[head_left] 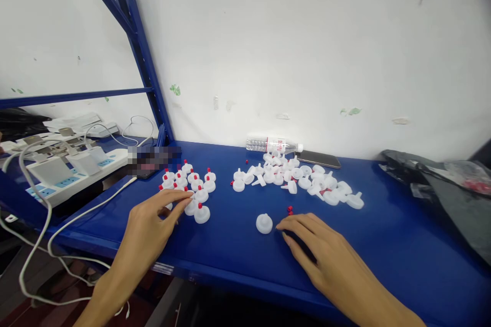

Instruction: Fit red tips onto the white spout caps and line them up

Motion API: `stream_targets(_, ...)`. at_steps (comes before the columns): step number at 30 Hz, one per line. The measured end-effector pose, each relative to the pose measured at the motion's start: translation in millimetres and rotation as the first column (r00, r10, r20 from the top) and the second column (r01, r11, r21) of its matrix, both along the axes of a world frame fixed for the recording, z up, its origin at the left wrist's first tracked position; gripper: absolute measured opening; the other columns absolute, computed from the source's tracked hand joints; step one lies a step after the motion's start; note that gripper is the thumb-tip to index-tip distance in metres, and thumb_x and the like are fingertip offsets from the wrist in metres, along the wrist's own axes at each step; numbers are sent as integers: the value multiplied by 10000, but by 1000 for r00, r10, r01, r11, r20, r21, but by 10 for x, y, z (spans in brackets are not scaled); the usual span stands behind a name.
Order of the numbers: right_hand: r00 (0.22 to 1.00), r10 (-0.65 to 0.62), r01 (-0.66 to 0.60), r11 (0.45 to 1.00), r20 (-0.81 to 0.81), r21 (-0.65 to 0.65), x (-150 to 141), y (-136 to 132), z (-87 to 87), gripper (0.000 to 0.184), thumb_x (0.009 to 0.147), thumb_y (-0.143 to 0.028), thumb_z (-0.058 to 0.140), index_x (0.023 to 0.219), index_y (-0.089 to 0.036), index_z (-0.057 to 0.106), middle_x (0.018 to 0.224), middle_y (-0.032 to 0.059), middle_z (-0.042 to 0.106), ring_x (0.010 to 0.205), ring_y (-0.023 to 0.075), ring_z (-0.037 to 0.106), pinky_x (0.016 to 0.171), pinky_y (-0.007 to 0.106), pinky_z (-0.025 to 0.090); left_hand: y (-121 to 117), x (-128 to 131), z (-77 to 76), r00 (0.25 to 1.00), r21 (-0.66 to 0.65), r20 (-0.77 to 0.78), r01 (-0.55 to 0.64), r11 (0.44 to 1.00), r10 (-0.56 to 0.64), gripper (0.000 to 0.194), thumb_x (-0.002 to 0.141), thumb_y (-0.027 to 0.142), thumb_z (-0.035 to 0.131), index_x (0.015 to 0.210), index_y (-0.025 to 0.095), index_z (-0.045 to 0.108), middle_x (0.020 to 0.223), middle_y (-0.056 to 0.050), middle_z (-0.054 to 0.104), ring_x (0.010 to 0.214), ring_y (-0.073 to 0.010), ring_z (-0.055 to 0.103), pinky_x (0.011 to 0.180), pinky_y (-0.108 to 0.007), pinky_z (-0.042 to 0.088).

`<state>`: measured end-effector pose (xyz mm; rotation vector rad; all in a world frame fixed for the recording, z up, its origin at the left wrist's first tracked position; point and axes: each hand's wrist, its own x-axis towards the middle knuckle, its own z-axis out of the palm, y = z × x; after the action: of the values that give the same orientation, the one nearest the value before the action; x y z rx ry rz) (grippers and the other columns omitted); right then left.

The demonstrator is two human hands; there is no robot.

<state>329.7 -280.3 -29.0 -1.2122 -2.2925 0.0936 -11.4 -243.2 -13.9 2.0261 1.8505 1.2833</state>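
My left hand point(157, 217) is over the left part of the blue table, thumb and forefinger pinched around a white nozzle cap with a red tip point(189, 208), partly hidden by the fingers. Around it stand several more white nozzle caps with red tips point(201, 214), upright in a close group. My right hand point(322, 245) rests low over the table, its thumb and forefinger slightly apart with nothing visible between them. Just left of its fingertips one white nozzle cap point(264, 224) without a red tip stands upright. Small red tips point(290, 210) lie just beyond the right hand's fingers.
A loose pile of white nozzle caps point(284, 168) spreads across the back. Behind it lie a plastic bottle point(274, 145) and a dark phone point(318, 159). Power strips point(76, 173) with white cables are at left, a dark plastic bag point(437, 194) at right.
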Motion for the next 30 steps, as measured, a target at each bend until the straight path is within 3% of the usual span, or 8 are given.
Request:
stream_targets(6, 1000, -16, 17, 998, -9, 59, -11, -15, 12, 251, 1060, -225, 454, 1210, -277, 648, 1142, 17, 731, 1033, 208, 694, 874, 354, 562, 60, 13, -21, 999, -22, -42, -15, 1000, 14, 320, 872, 531, 613, 984, 300, 803, 1000, 11, 815, 874, -209, 750, 714, -292, 557)
stream_targets(10, 959, -262, 277, 948, -109, 154, 29, -25, 48, 210, 1033, -281, 498, 1104, -281, 695, 970, -8, 766, 767, 181, 727, 686, 309, 556, 35, 13, -36, 996, -18, -70, -49, 999, 48, 376, 874, 497, 624, 1158, 284, 749, 908, 17, 799, 673, -175, 725, 640, -288, 540)
stream_targets(13, 898, -419, 437, 884, -132, 165, 84, 3, 54, 209, 1020, -333, 524, 1100, -294, 712, 877, -26, 758, 578, 151, 679, 529, 281, 505, -118, 100, 19, 973, 135, -195, -99, 986, 124, 355, 922, 459, 603, 1211, 282, 707, 914, 22, 757, 517, -122, 613, 571, -286, 495)
stream_targets(15, 898, -435, 441, 883, -70, 163, 109, 40, 36, 243, 1011, -360, 543, 1174, -289, 710, 928, -10, 761, 603, 162, 695, 523, 283, 515, -276, 222, 80, 945, 330, -257, -113, 937, 204, 262, 964, 384, 595, 1181, 288, 704, 1061, 5, 729, 603, -121, 614, 648, -296, 500)
stream_targets(18, 916, -399, 390, 909, 35, 150, 118, 90, 1, 280, 1017, -377, 540, 1212, -277, 715, 1036, 27, 758, 743, 197, 743, 555, 286, 540, -474, 487, 128, 964, 443, -253, 42, 895, 81, 219, 962, 270, 610, 1165, 289, 692, 1074, -7, 703, 930, -179, 692, 925, -323, 523)
stream_targets(21, 931, -359, 350, 928, 60, 125, 112, 105, -10, 276, 1048, -351, 484, 1116, -277, 742, 1047, 38, 750, 813, 204, 756, 584, 277, 547, -481, 790, 69, 947, 248, -287, 217, 944, -142, 347, 975, 363, 595, 1318, 318, 617, 1204, -30, 675, 951, -188, 704, 879, -318, 572)
stream_targets(25, 947, -317, 312, 945, 44, 93, 113, 94, 6, 262, 1060, -315, 465, 1068, -271, 723, 1028, 33, 741, 830, 205, 758, 603, 282, 552, -249, 1096, -71, 894, -65, -339, 288, 956, -292, 530, 938, 476, 622, 1399, 219, 579, 1275, -112, 646, 992, -261, 712, 781, -383, 612)
stream_targets(30, 956, -291, 291, 957, -28, 0, 106, 90, 39, 179, 1039, -310, 522, 994, -264, 688, 982, 17, 725, 758, 182, 742, 613, 275, 552, -120, 1191, -127, 880, -163, -271, 357, 920, -389, 223, 969, 328, 592, 1159, 274, 695, 1165, -52, 685, 1018, -236, 680, 853, -386, 584)
